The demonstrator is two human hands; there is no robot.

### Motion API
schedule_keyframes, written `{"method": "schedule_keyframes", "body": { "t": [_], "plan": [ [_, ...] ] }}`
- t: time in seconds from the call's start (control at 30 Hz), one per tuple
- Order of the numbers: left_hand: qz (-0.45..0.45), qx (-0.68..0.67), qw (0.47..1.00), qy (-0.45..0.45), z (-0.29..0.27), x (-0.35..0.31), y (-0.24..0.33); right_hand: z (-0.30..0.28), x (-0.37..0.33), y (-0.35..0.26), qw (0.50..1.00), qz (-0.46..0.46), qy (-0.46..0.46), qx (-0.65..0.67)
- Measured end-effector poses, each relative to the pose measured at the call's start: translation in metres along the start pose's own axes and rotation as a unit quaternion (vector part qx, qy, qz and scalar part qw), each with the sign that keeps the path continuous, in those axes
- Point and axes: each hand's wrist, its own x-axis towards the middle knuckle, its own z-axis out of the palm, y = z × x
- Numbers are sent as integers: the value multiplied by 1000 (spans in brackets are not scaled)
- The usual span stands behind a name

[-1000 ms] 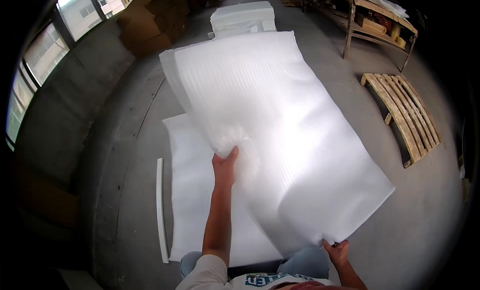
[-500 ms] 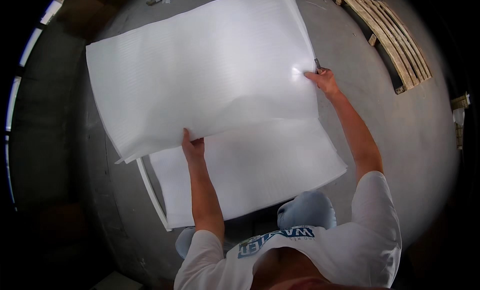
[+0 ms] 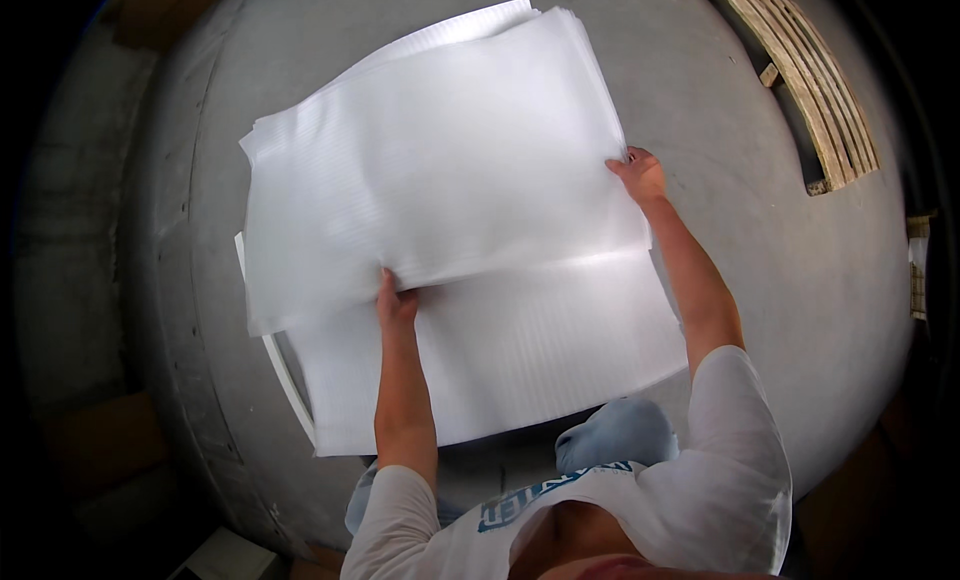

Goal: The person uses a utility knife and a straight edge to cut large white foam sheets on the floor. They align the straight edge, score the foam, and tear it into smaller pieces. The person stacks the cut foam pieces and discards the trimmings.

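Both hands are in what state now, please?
Left hand: closed, holding the upper white sheet by its near edge.
Right hand: closed, holding the sheet's right edge.

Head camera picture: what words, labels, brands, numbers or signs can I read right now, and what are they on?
Shirt: blue lettering across the chest, slanted and partly lost in folds; I won't copy its wording.
White sheets: no readable text; only faint ribbed lines show.
Wooden pallet: no readable text.
I can make out no other labels, numbers or signs.
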Motion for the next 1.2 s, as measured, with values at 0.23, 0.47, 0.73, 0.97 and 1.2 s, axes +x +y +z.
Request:
{"method": "schedule_keyframes", "body": {
  "t": [0.23,0.47,0.73,0.97,1.2],
  "plan": [
    [114,5,993,-32,33,-12,2,-13,13,-43,985,-93,51,136],
    [-14,61,996,61,50,30,18,5,85,-60,997,47,-55,-25],
    [-17,97,993,70,39,21,19,22,91,-54,985,112,-129,-18],
    [-1,92,993,68,30,45,3,29,102,-25,985,30,-123,-120],
    [6,276,950,146,41,-14,15,-24,-6,5,986,-6,17,165]
  ]
}}
